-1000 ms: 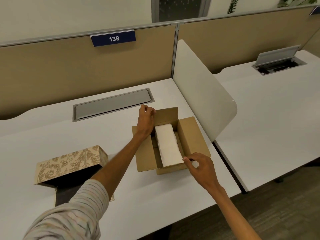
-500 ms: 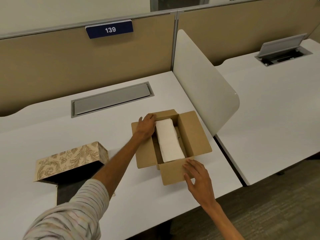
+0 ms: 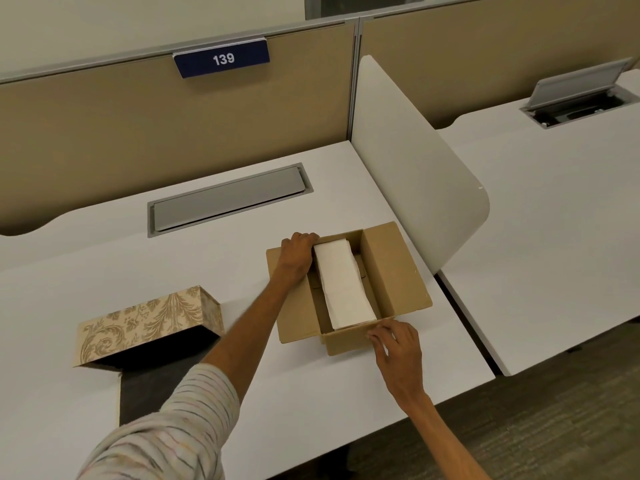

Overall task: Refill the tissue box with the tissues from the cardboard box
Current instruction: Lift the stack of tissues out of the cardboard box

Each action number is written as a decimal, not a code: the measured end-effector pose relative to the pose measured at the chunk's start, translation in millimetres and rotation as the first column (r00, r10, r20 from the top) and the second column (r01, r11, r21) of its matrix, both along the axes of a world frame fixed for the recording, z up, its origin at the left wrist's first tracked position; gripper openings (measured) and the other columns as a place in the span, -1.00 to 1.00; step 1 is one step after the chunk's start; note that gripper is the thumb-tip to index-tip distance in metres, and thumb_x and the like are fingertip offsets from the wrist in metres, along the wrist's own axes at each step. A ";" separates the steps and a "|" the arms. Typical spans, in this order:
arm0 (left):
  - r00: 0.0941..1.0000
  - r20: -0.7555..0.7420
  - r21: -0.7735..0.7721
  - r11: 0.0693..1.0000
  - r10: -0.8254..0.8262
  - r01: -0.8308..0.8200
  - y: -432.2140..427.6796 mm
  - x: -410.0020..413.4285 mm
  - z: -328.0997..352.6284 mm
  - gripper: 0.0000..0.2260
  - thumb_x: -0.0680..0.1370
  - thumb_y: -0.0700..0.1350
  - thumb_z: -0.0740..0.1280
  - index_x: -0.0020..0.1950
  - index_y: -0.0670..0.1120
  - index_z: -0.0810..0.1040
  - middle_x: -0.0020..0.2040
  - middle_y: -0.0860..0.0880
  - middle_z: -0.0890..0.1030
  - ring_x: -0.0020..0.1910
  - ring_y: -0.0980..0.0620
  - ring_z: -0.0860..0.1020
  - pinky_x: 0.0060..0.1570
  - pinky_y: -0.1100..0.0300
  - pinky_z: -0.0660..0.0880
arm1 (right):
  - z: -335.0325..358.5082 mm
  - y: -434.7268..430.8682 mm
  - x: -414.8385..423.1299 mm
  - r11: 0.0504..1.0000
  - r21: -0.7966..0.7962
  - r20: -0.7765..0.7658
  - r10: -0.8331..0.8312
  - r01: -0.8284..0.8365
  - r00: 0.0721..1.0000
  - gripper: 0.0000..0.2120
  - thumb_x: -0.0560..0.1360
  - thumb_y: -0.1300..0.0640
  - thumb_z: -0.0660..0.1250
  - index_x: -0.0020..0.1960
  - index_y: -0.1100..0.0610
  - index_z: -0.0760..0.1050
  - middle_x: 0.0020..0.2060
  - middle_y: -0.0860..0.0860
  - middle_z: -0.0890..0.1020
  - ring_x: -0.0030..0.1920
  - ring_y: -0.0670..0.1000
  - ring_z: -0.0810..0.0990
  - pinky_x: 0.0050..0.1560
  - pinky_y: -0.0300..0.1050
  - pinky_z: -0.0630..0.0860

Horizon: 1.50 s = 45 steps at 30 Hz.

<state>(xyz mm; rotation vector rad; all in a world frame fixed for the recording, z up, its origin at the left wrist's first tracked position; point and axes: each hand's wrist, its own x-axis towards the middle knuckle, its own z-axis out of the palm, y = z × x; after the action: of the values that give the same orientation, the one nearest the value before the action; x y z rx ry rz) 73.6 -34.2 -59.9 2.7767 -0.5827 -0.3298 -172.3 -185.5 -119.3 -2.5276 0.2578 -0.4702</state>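
Observation:
An open cardboard box (image 3: 394, 271) stands on the white desk (image 3: 104, 244), its flaps folded outward. Inside lies a white tissue stack (image 3: 346, 285), lengthwise. My left hand (image 3: 296, 259) lies over the box's left flap. Its fingers curl down at the far left corner beside the stack's far end, and their tips are hidden. My right hand (image 3: 396, 344) is at the near flap, fingers apart, with its fingertips on the rim by the stack's near end. A beige patterned tissue box (image 3: 145, 320) lies to the left with its dark inside open toward me.
A dark panel (image 3: 149, 386) lies on the desk in front of the tissue box. A white curved divider (image 3: 415, 174) rises just right of the cardboard box. A grey cable hatch (image 3: 228, 199) is set into the desk behind. A second desk (image 3: 554, 220) is to the right.
The near and far flaps have been folded down and out. My left hand dropped from the raised far flap to the box's far left corner and curled. My right hand stays at the near rim.

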 end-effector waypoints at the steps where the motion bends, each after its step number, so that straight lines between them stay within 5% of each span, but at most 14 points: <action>1: 1.000 -0.005 0.008 1.000 -0.004 0.004 0.8 0.2 0.8 -0.53 0.58 -0.40 0.11 0.46 -0.11 0.38 0.37 -0.14 0.51 0.40 -0.12 0.38 0.45 -0.05 0.22 | 0.8 -0.2 0.5 1.000 -0.013 0.005 0.007 -0.007 1.000 -0.79 0.37 0.18 0.54 -0.01 0.09 0.66 -0.05 0.03 0.68 0.03 0.01 0.55 0.04 -0.04 0.58; 7: 0.995 0.087 0.051 0.998 -0.043 0.039 4.7 -10.3 5.8 -0.58 0.65 -0.22 0.14 0.53 -0.11 0.26 0.54 -0.15 0.29 0.54 -0.14 0.22 0.57 -0.10 0.11 | 18.0 -7.1 -9.1 0.999 -0.003 0.027 0.041 -0.040 0.999 -0.80 0.38 0.18 0.52 0.00 0.14 0.64 -0.08 0.05 0.70 -0.07 0.06 0.66 0.05 -0.03 0.60; 13: 0.981 0.050 -0.301 0.939 0.188 -0.165 -21.4 -38.2 6.2 -0.67 0.64 -0.10 0.23 0.39 -0.15 0.44 0.38 -0.13 0.43 0.37 -0.11 0.40 0.37 0.02 0.44 | 69.8 -3.2 36.2 0.986 0.160 0.034 -0.047 0.041 0.998 -0.84 0.54 0.12 0.35 0.09 0.12 0.57 0.00 0.03 0.65 0.01 -0.02 0.60 0.04 -0.06 0.60; 18: 0.947 -0.152 -0.256 0.914 0.284 -0.315 -46.7 -51.5 0.2 -0.44 0.59 -0.02 0.32 0.45 -0.29 0.23 0.41 -0.29 0.35 0.39 -0.23 0.33 0.45 -0.02 0.30 | 71.8 6.8 87.0 0.955 0.265 -0.383 -0.026 0.136 0.924 -0.45 0.51 0.01 0.37 0.39 0.22 0.31 0.28 0.15 0.49 0.27 0.14 0.49 0.23 -0.03 0.47; 23: 0.898 -0.303 -0.127 0.920 0.319 -0.370 -54.4 -50.7 -12.9 -0.23 0.60 0.08 0.29 0.52 -0.41 0.00 0.46 -0.35 0.24 0.45 -0.27 0.27 0.48 -0.03 0.23 | 61.1 7.8 121.2 0.953 0.251 -0.643 0.035 0.168 0.765 -0.34 0.51 -0.10 0.35 0.38 0.33 0.25 0.29 0.26 0.47 0.26 0.23 0.50 0.21 0.05 0.50; 27: 0.790 -0.481 -0.173 0.843 0.380 -0.510 -55.9 -46.4 -21.9 -0.15 0.61 0.09 0.29 0.53 -0.43 -0.13 0.54 -0.38 0.12 0.54 -0.28 0.18 0.52 -0.07 0.21 | 53.1 3.1 131.1 0.868 0.428 -0.742 0.179 0.251 0.645 -0.54 0.51 0.01 0.34 0.29 0.25 0.38 0.24 0.20 0.55 0.18 0.18 0.54 0.03 -0.06 0.49; 33: 0.677 -0.612 -0.276 0.692 0.409 -0.667 -58.9 -38.1 -29.5 -0.12 0.57 0.14 0.33 0.54 -0.41 -0.06 0.55 -0.32 0.17 0.54 -0.23 0.21 0.49 -0.06 0.27 | 43.2 -4.0 133.3 0.782 0.501 -0.805 0.263 0.370 0.533 -0.42 0.46 -0.04 0.38 0.39 0.17 0.35 0.29 0.16 0.51 0.27 0.18 0.49 0.31 0.07 0.46; 37: 0.611 -0.650 -0.315 0.572 0.452 -0.758 -61.4 -26.2 -29.7 -0.10 0.50 0.15 0.43 0.54 -0.37 0.05 0.52 -0.26 0.26 0.51 -0.20 0.29 0.45 0.00 0.34 | 40.4 -5.6 136.8 0.802 0.473 -0.839 0.283 0.366 0.465 -0.37 0.44 -0.06 0.42 0.40 0.18 0.32 0.30 0.15 0.49 0.26 0.18 0.47 0.28 0.04 0.46; 42: 0.557 -0.685 -0.299 0.517 0.469 -0.802 -65.4 -19.3 -31.9 -0.10 0.45 0.13 0.49 0.54 -0.32 0.12 0.53 -0.24 0.27 0.51 -0.21 0.28 0.47 -0.06 0.33 | 40.1 -6.1 137.9 0.785 0.496 -0.840 0.326 0.370 0.433 -0.35 0.41 -0.07 0.48 0.38 0.12 0.30 0.12 0.07 0.46 0.09 0.08 0.44 0.08 -0.05 0.42; 45: 0.527 -0.712 -0.305 0.471 0.464 -0.828 -66.6 -23.5 -35.8 -0.06 0.44 0.12 0.50 0.56 -0.32 0.05 0.55 -0.24 0.24 0.53 -0.21 0.25 0.49 -0.08 0.30 | 34.5 -3.0 136.8 0.766 0.522 -0.815 0.318 0.376 0.484 -0.28 0.37 -0.10 0.52 0.39 0.13 0.30 0.25 0.13 0.51 0.17 0.11 0.48 0.13 -0.03 0.45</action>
<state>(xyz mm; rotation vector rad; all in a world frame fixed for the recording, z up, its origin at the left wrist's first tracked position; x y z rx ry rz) 50.1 -100.9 -95.7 1.8672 0.5300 -0.5707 -35.5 -188.5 -84.8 -1.7915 0.7111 0.8928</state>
